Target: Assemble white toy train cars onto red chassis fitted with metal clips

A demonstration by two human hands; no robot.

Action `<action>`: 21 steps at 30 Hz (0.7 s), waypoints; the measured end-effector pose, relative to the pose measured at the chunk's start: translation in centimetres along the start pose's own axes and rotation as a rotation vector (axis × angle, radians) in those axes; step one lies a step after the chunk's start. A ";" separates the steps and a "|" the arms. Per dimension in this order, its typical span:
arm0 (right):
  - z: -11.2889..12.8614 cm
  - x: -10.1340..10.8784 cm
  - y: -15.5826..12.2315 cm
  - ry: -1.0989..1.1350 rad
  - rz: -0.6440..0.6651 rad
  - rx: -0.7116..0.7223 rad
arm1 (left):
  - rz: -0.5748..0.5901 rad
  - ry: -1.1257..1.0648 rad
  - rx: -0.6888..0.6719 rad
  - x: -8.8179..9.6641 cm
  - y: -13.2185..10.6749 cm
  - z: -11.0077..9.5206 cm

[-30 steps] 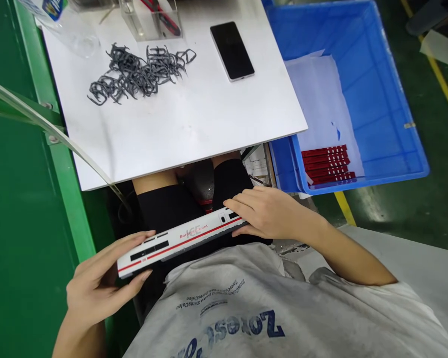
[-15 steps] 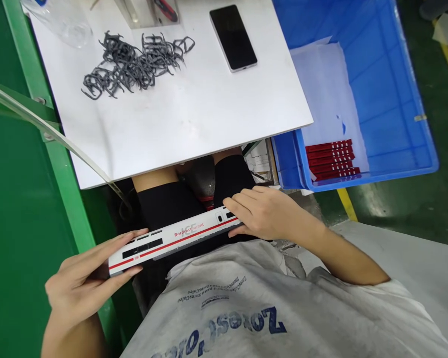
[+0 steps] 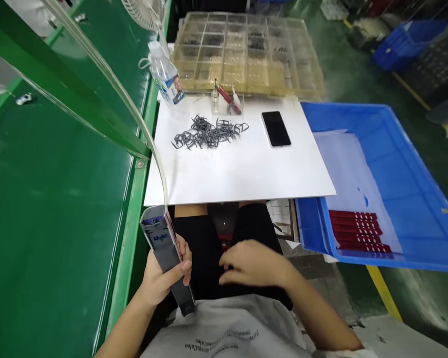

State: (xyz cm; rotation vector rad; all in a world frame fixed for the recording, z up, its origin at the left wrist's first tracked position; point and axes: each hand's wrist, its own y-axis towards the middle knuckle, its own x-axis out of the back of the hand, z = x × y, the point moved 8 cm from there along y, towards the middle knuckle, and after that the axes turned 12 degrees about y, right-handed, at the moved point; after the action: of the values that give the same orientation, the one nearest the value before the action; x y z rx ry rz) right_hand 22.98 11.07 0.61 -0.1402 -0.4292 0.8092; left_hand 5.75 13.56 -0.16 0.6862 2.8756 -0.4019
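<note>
**Carriage:** model train carriage (image 3: 166,256), white shell with a red stripe along one edge; grey underside with dark slots faces the camera.

**Long axis:** runs near to far, steeply tilted; far end leans left, near end sits right and low.

**Location:** in the air, left of the person's black shorts (image 3: 205,248); far end just short of the near edge of the white board (image 3: 239,181), beside the green workbench (image 3: 59,199).

**Left hand:** left hand (image 3: 160,278) grasps the carriage's middle, wrapped around it, with the fingertips (image 3: 185,266) on the grey underside.

**Left arm:** forearm rises from the near left, wrist under the carriage.

**Right hand:** right hand (image 3: 250,263) open, fingers loosely curved and blurred, over the shorts; holds nothing. Contact with the shorts: cannot tell.

**Right arm:** forearm comes in from the near right, angled toward the lap.

**Board:** pile of dark wire clips (image 3: 209,133), black smartphone (image 3: 276,128), clear holder (image 3: 218,105) with a red-handled tool (image 3: 227,97).

**Far side:** compartment tray (image 3: 246,54); water bottle (image 3: 166,77) at the board's far left corner.

**Right side:** blue plastic crate (image 3: 414,179) with paper liner (image 3: 343,154) and stacked red strips (image 3: 358,231).
</note>
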 end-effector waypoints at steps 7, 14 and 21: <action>-0.1 24.1 7.2 -0.125 -0.950 0.016 | -0.036 0.263 0.252 1.2 1.2 4.5; -0.5 28.8 15.9 -0.283 -0.916 -0.162 | 0.066 0.097 0.278 1.0 0.9 4.0; -0.3 27.8 15.1 -0.365 -0.901 -0.228 | 0.092 -0.062 0.114 1.2 1.1 2.6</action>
State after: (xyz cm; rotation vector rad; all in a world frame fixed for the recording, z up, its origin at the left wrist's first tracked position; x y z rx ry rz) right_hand 29.93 41.59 4.90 0.0016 -0.8460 -0.1124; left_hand 5.40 14.20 -3.17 0.8068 2.7679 -0.5674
